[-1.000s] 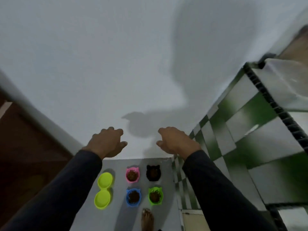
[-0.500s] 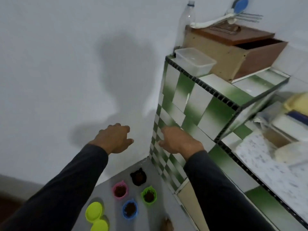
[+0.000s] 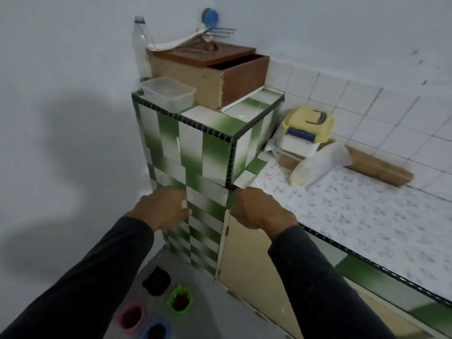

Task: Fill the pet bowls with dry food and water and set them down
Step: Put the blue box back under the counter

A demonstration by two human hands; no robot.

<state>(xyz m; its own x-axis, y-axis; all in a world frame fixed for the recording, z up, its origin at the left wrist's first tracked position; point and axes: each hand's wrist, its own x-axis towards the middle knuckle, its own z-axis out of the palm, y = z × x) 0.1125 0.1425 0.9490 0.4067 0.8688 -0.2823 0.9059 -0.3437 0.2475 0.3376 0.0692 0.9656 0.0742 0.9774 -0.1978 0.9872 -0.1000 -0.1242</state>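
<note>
Four small plastic pet bowls sit upright on the grey floor, well below and nearer me than my hands, each holding dark dry food: black cat-shaped bowl [image 3: 156, 281], green bowl [image 3: 180, 299] just right of it, pink bowl [image 3: 130, 314], and blue bowl [image 3: 156, 331] at the frame bottom. No clear long axis; openings face up. My left hand [image 3: 160, 208] and right hand [image 3: 259, 208] hang apart, fingers loose, holding nothing, before the green-and-white tiled pillar [image 3: 193, 152].

glossy green-white tiled pillar [image 3: 195, 152], clear plastic bottle [image 3: 141, 48], translucent plastic tub [image 3: 168, 94], matt wooden box [image 3: 220, 77].
</note>
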